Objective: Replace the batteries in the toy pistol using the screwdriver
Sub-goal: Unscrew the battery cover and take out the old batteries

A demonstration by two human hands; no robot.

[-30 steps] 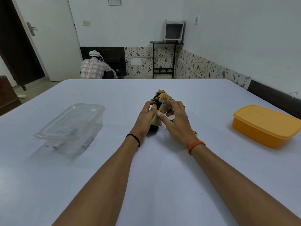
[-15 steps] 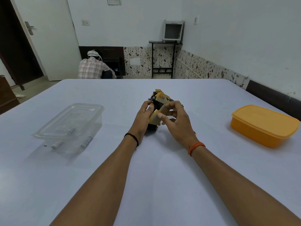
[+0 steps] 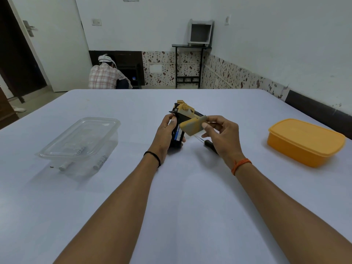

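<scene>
Right hand [image 3: 221,134] has lifted the cover [image 3: 192,126] off; battery [image 3: 178,135] seemingly exposed.

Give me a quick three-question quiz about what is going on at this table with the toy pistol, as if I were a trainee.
1. True or false: the battery cover is off the toy pistol and pinched in the right hand.
2. Which thing does the left hand grip? A) the orange box B) the toy pistol C) the clear container
3. Fill in: the screwdriver lies on the ____, partly hidden by the right hand.

Key
1. True: the cover is lifted clear and a battery label shows in the open grip.
2. B.
3. Table.
</scene>
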